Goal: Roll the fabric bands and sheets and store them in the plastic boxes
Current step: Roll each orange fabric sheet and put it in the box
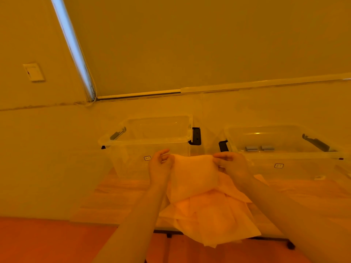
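Fabric sheet (193, 173), thin, pale and softly crinkled, hangs between your two hands above the worktop (121, 196). Your left hand (160, 166) pinches its upper left corner with curled fingers (164, 156), and your right hand (230, 164) pinches the upper right corner the same way, so the top edge stretches between them in a slight arch. The lower part of the sheet drapes down onto a loose pile of similar sheets (209, 217), whose rumpled layers spill over the near edge of the worktop. Behind your hands stand two clear plastic boxes, rectangular and open-topped, with dark latch handles at their ends. The left box (133, 141) sits just behind your left hand; the right box (296, 160) sits behind your right hand and holds two small grey rolls (259, 148) side by side.
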